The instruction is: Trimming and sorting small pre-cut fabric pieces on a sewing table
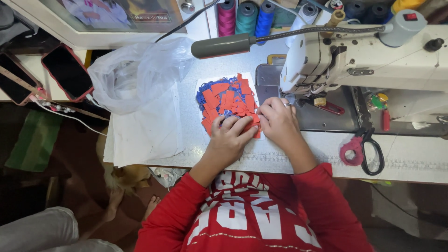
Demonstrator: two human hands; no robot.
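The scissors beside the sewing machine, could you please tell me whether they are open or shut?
Shut. The scissors lie flat on the table, blades together pointing up toward the machine, pink and black handles side by side.

- I'm at a small sewing workshop bench: my white industrial sewing machine (354, 56) fills the upper right of the frame.
- Thread cones (246, 16) in pink, teal and blue line the top edge.
- Scissors (366, 151) with pink and black handles lie at right.
- A heap of red and blue fabric scraps (226, 100) sits mid-frame on the table (289, 149).
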